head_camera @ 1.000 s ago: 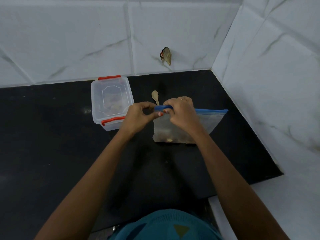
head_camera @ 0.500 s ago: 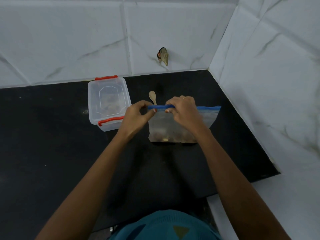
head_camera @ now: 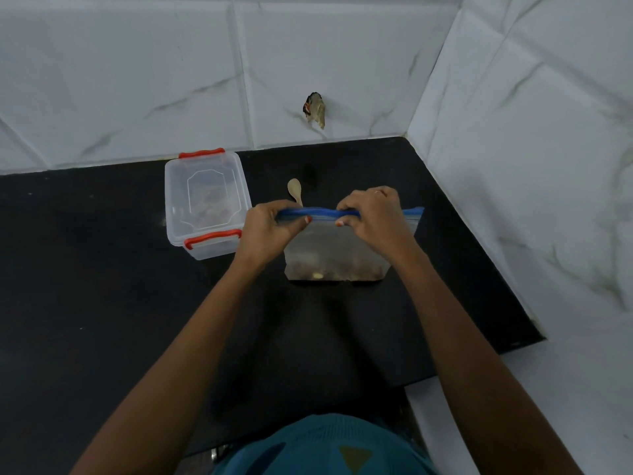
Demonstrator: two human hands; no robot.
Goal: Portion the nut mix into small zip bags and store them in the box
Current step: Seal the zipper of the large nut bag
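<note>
On black counter (head_camera: 102, 303) we pinch the zip bag (head_camera: 342, 245) at its blue seal (head_camera: 322, 212) with left hand (head_camera: 267, 228) and right hand (head_camera: 373, 217); nut mix (head_camera: 335, 270) lies at bottom. Box (head_camera: 205, 207) at ten o'clock holds brown pieces.

- Zip bag (head_camera: 342, 250), between left hand (head_camera: 270, 229) and right hand (head_camera: 373, 217): clear, blue seal strip.
- Nuts (head_camera: 339, 270) inside: brown and tan.
- Box (head_camera: 205, 207), left of the left hand: clear, red clasps.
- Spoon (head_camera: 294, 190), beyond the hands: pale beige.
- Counter (head_camera: 102, 303), under the hands: plain black.
- Wall tiles (head_camera: 137, 80): white, grey-green veining.
- Thumbnails (head_camera: 308, 219): orange-red.
</note>
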